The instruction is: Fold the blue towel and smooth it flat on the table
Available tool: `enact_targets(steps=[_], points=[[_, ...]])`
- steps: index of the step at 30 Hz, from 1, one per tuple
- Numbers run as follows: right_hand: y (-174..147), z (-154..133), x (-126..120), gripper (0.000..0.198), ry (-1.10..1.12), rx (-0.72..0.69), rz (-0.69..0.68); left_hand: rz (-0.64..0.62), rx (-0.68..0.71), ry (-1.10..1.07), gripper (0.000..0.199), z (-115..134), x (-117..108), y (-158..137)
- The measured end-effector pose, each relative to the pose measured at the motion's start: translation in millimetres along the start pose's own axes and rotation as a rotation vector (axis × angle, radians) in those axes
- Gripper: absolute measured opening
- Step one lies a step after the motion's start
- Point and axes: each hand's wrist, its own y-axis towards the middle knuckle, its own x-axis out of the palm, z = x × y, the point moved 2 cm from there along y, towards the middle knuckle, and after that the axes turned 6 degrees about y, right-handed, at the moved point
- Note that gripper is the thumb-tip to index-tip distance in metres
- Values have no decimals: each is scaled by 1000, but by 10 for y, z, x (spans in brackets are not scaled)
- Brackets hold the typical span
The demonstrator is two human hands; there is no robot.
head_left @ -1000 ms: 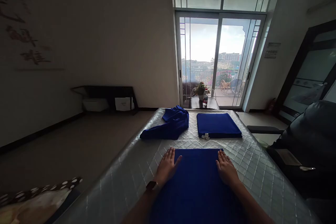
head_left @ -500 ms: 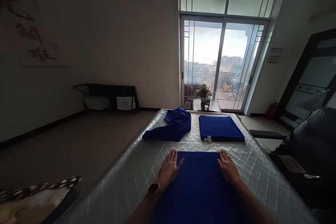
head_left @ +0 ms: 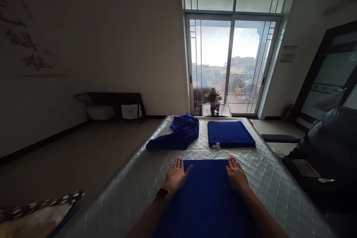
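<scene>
A blue cloth (head_left: pixel 208 197) lies flat on the silver quilted table cover (head_left: pixel 134 189), close in front of me. My left hand (head_left: pixel 177 174) rests on its far left corner, fingers stretched out and thumb apart. On the far right corner lies my right hand (head_left: pixel 237 173), its fingers also straight and flat. Beyond them sits a neatly folded stack of blue cloth (head_left: pixel 231 134) with small white tags at its near edge. To its left is a crumpled blue cloth (head_left: pixel 181 132). The near end of the flat cloth runs out of view.
A black chair (head_left: pixel 329 148) stands along the right side. At the far end is a small table (head_left: pixel 205 111) with a potted plant (head_left: pixel 212 96) and a bottle (head_left: pixel 216 104), before a sliding glass door. A low black shelf (head_left: pixel 114 98) stands by the left wall.
The view has turned slightly, so everything sits a little further left. Both hands stay flat at the far corners of the blue cloth, which looks unchanged.
</scene>
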Motion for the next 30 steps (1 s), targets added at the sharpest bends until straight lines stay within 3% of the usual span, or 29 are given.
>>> enact_targets(steps=[2,8,10,12,14,17,26,30], points=[[-2,-1,7,63,8,3,8,27,32,-6,94,278,-60,44],[-4,10,26,62,-17,6,8,48,395,-187,80,1500,-92,12],[-6,18,27,61,-33,-12,2,37,442,-223,75,1738,-56,-18],[-3,25,25,62,-33,-20,-2,34,446,-241,71,1812,-24,-40],[3,27,24,62,-24,-8,0,33,421,-238,71,1736,-4,-53],[13,20,25,64,-7,14,1,26,357,-199,75,1415,5,-55],[9,20,33,64,-3,2,9,78,100,-80,79,-35,104,-20],[21,20,44,63,-20,11,6,72,49,-100,86,-208,134,-39]])
